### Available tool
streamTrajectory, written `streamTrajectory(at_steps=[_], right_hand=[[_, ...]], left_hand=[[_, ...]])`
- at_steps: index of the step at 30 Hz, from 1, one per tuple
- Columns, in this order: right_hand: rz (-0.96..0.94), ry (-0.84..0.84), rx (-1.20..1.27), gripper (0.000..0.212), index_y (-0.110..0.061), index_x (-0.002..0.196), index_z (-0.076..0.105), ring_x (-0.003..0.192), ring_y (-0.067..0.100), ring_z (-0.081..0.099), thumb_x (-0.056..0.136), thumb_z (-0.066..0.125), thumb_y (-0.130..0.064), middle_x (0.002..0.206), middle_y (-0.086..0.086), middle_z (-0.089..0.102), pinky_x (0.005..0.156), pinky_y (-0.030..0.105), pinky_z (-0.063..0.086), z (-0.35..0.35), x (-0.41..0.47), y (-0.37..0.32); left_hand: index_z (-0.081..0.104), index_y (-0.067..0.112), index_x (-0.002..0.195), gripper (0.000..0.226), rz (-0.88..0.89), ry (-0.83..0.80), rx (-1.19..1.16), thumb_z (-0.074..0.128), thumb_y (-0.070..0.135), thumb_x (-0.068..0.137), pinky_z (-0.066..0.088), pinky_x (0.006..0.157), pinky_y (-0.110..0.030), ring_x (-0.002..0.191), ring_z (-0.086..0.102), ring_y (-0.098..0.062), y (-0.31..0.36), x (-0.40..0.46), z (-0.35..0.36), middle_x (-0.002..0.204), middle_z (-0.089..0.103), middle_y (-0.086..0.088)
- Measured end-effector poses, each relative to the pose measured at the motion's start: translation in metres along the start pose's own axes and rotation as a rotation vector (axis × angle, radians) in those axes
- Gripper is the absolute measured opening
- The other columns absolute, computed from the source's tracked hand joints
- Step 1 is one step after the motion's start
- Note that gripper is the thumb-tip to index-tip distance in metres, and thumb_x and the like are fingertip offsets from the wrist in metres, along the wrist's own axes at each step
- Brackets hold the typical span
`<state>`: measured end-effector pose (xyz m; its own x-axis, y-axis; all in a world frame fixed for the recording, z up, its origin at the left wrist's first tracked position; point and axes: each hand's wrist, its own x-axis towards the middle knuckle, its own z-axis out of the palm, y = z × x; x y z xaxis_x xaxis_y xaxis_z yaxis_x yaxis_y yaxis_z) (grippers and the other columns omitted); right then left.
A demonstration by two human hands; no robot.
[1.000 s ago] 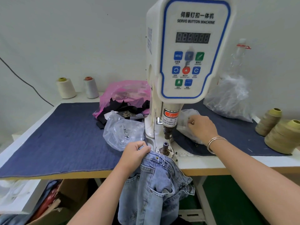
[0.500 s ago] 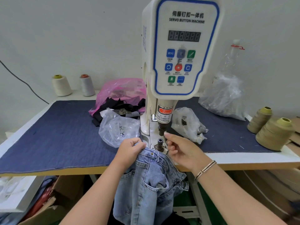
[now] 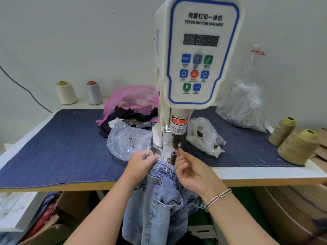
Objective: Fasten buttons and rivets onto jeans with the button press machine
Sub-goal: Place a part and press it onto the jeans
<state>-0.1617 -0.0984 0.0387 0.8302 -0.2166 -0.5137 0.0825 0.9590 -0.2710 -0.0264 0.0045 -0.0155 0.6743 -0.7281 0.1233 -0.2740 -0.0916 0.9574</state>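
A plain workroom with one long table set against a pale wall.

The wall (image 3: 70, 41) fills the upper half of the view, pale grey-white and evenly lit, with a thin dark cable (image 3: 23, 87) slanting down it at 9 o'clock. The white table (image 3: 265, 174) runs across the middle, its top mostly covered by a dark blue denim cloth (image 3: 62, 147), its front edge a bare tan strip. Under the table at 7 o'clock stand open cardboard boxes (image 3: 70, 200) with cloth inside; at 4 o'clock lies more brown cardboard (image 3: 292, 209). A patch of green floor (image 3: 237, 190) shows beneath the table at 5 o'clock.
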Motion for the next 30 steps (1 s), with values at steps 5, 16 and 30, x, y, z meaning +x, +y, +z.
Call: streamTrajectory(at_steps=[5,16,30], right_hand=[[-0.122,0.04,-0.069,0.014,0.008,0.088,0.063,0.06,0.028,0.071,0.08,0.064,-0.003,0.076,0.021,0.071,0.046,0.035,0.058,0.006,-0.005,0.006],[-0.178,-0.052,0.077,0.032,0.008,0.098,0.061,0.074,0.029,0.073,0.066,0.064,0.004,0.093,0.027,0.07,0.054,0.041,0.059,0.009,-0.013,0.016],[-0.587,0.073,-1.497,0.015,-0.012,0.087,0.067,0.044,0.006,0.054,0.093,0.053,-0.011,0.071,0.0,0.062,0.047,0.018,0.045,0.072,0.035,0.039]], left_hand=[[0.035,0.018,0.052,0.045,0.011,0.009,0.003,0.06,0.006,0.088,0.024,0.048,-0.016,0.046,0.026,-0.004,-0.001,0.0,0.0,0.046,0.029,0.013],[0.035,0.02,0.052,0.042,0.019,-0.007,-0.016,0.061,0.017,0.084,0.024,0.05,-0.02,0.05,0.026,-0.006,0.002,-0.002,0.0,0.05,0.029,0.011],[0.048,0.025,0.052,0.034,-0.04,0.039,0.035,0.051,0.009,0.082,0.03,0.043,-0.012,0.043,0.041,0.0,0.003,-0.002,-0.002,0.04,0.049,0.011]])
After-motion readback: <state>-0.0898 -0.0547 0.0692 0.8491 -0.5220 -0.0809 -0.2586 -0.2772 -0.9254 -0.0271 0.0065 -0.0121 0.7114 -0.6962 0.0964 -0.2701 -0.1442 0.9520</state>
